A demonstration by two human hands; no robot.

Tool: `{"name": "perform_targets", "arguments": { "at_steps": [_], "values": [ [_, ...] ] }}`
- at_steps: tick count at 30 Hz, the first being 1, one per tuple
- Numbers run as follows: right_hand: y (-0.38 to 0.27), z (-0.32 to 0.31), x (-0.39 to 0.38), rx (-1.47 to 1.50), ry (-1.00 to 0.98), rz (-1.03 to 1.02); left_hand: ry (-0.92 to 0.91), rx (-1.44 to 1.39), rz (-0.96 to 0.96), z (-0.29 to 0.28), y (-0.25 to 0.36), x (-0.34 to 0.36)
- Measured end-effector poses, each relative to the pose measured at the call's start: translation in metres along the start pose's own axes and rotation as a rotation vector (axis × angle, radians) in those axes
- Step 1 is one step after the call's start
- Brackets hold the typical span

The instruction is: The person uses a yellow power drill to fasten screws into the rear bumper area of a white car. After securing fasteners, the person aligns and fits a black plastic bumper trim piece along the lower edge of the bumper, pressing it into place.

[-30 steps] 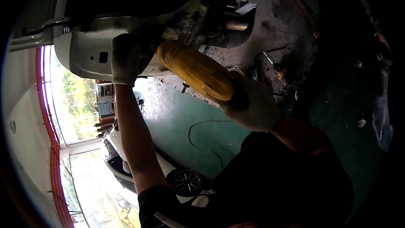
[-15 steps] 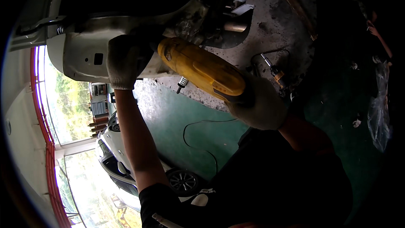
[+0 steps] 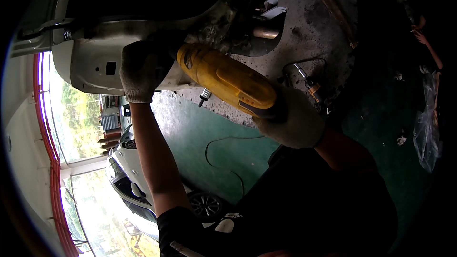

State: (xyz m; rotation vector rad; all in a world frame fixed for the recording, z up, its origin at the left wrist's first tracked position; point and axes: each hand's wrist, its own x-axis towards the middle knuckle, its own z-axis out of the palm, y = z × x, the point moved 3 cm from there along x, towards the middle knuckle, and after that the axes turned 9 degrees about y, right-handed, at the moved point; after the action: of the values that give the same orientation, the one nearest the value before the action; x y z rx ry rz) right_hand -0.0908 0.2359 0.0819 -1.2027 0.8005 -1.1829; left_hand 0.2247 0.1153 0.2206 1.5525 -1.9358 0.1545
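Note:
A yellow power tool (image 3: 223,78) with dark ends slants across the middle of the view, against the pale, bare-metal car body (image 3: 90,62). My right hand (image 3: 297,119), in a whitish work glove, is closed round its rear end. At the dark front end, my gloved left hand (image 3: 138,71) is closed, its fingers curled into shadow. Where the tool's tip meets the metal is hidden by the dark and by the left hand. Beneath the tool's middle, a small spring-like metal part (image 3: 205,96) shows near the panel's edge.
A second tool with an orange-and-black body (image 3: 313,88) lies on the stained grey surface (image 3: 304,38), near a rusty strip (image 3: 339,19). A cable (image 3: 207,154) curls over the green floor. Clear plastic (image 3: 426,133) and another person's hand (image 3: 420,35) are at far right. A white car (image 3: 138,162) stands lower left.
Both hands and the yellow power tool stay almost where they were, with only a tiny shift. At far right, the other person's hand has moved slightly.

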Motion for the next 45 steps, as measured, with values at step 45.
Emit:
{"name": "perform_targets", "arguments": {
  "at_steps": [45],
  "values": [
    [0.008, -0.014, 0.012, -0.213, 0.322, -0.178, 0.056, 0.012, 0.086, -0.002, 0.006, -0.003]
  ]
}}
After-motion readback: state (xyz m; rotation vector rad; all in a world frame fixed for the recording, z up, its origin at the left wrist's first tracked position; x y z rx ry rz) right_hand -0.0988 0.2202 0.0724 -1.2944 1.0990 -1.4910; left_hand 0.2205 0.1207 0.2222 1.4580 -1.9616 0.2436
